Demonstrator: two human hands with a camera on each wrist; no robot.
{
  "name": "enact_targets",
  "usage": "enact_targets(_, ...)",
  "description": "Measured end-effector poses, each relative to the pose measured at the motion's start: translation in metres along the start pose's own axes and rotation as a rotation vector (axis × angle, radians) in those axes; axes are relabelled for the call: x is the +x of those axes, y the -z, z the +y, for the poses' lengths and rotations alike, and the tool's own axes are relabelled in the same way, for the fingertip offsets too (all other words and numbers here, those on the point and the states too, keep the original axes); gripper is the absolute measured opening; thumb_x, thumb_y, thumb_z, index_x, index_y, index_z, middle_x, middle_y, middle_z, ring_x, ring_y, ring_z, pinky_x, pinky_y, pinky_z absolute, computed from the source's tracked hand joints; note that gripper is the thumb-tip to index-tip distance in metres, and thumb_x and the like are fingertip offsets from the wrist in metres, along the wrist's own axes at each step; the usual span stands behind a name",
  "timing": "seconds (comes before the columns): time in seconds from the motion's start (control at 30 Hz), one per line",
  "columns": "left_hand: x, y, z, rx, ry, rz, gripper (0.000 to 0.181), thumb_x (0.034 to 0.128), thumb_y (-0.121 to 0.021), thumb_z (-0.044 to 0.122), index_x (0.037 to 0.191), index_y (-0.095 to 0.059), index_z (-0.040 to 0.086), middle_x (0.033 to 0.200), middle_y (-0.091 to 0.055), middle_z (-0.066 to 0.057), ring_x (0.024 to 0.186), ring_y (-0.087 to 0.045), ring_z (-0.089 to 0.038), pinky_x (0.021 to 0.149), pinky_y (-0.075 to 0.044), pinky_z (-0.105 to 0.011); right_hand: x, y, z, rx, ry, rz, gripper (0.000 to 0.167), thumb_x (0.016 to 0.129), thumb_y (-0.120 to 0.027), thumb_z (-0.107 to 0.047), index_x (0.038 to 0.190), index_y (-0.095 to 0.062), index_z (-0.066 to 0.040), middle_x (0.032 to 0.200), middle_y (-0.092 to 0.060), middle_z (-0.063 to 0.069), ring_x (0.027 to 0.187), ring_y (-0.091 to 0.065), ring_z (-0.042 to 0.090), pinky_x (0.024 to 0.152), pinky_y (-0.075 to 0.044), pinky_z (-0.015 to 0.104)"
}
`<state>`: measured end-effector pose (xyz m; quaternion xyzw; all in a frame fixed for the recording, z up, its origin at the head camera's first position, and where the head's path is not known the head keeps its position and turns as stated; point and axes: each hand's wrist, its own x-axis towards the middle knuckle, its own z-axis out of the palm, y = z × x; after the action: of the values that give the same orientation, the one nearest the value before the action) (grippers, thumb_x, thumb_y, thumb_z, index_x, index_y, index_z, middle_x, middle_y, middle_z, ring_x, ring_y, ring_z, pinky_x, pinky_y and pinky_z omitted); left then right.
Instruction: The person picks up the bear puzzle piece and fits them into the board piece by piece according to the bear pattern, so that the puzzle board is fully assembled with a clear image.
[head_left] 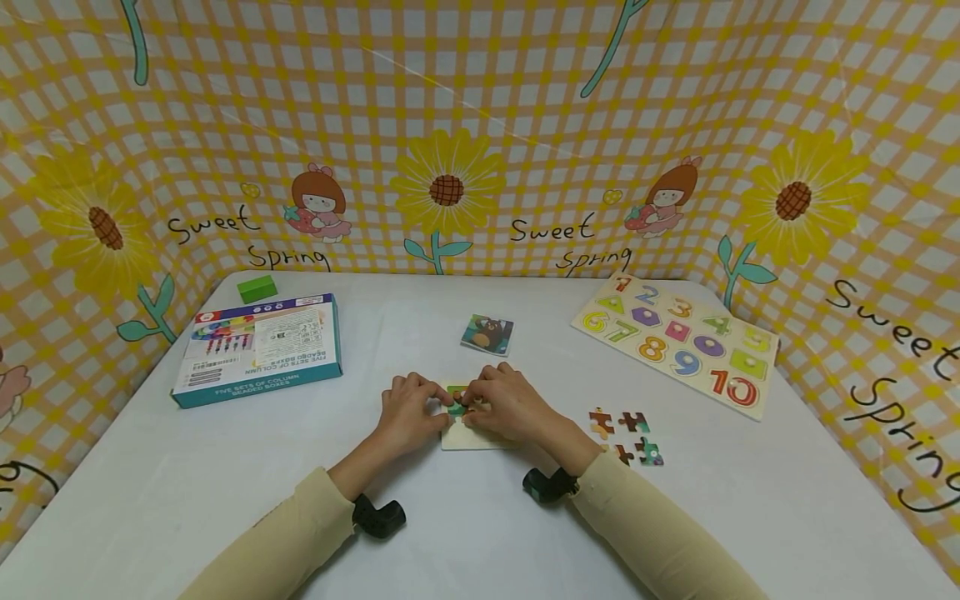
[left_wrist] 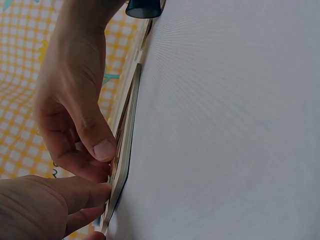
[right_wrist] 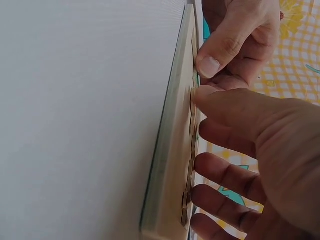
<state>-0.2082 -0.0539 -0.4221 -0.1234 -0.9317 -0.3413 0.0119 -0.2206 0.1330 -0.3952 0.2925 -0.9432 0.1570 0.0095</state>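
Observation:
A small wooden puzzle board (head_left: 480, 439) lies flat on the table between the hands, its lower part pale and bare. Green and brown puzzle pieces (head_left: 456, 408) sit in its upper part, partly covered by fingers. My left hand (head_left: 410, 414) touches the pieces at the left edge with thumb and fingertips. From the right, my right hand (head_left: 510, 404) reaches over the board. In the right wrist view its fingers (right_wrist: 225, 170) are fairly straight and spread, with tips on the pieces; the thumb rests near the left thumb.
Several loose puzzle pieces (head_left: 633, 422) lie right of the board. Beyond it is a square bear picture card (head_left: 488, 334). A beaded-boxes carton (head_left: 258, 350) and a green block (head_left: 257, 289) stand at left. A number board (head_left: 678, 342) lies at the back right.

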Motion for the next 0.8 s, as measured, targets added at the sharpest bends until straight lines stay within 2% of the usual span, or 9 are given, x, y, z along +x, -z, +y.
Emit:
enact_targets(0.23,0.000,0.000,0.000,-0.002,-0.002,0.000,0.012,0.0776,-0.073,0.020,0.089,-0.069,0.019,0.104,-0.055,-0.006,0.104,-0.041,-0.026,0.089,-0.029,-0.048,-0.005,0.006,0.004,0.026,-0.023,0.016,0.021,0.078,-0.075,-0.026,0.096,-0.072,-0.015,0.091,-0.061,0.000,0.082,-0.043,0.015,0.073,-0.034,0.030)
enact_targets(0.4,0.000,-0.001,0.000,-0.007,-0.004,0.006,0.013,0.0769,-0.074,0.021,0.089,-0.069,0.019,0.104,-0.055,-0.007,0.104,-0.041,-0.026,0.089,-0.029,-0.048,-0.014,0.020,0.012,0.036,-0.048,0.015,0.020,0.080,-0.073,-0.028,0.096,-0.072,-0.016,0.094,-0.062,0.002,0.084,-0.044,0.018,0.076,-0.035,0.033)
enact_targets(0.6,0.000,-0.003,-0.001,-0.007,-0.016,0.017,0.014,0.0765,-0.074,0.021,0.089,-0.069,0.019,0.104,-0.055,-0.007,0.103,-0.041,-0.026,0.088,-0.029,-0.047,-0.034,0.039,0.029,0.022,-0.121,0.020,0.025,0.080,-0.073,-0.030,0.101,-0.071,-0.016,0.103,-0.063,0.005,0.094,-0.046,0.022,0.083,-0.038,0.040)
enact_targets(0.8,-0.001,-0.002,0.000,-0.010,-0.008,0.016,0.013,0.0761,-0.074,0.021,0.088,-0.069,0.019,0.104,-0.055,-0.008,0.103,-0.041,-0.026,0.088,-0.029,-0.048,-0.059,0.054,0.052,0.031,-0.202,0.027,0.028,0.081,-0.072,-0.027,0.105,-0.070,-0.012,0.106,-0.062,0.008,0.099,-0.047,0.024,0.085,-0.040,0.043)
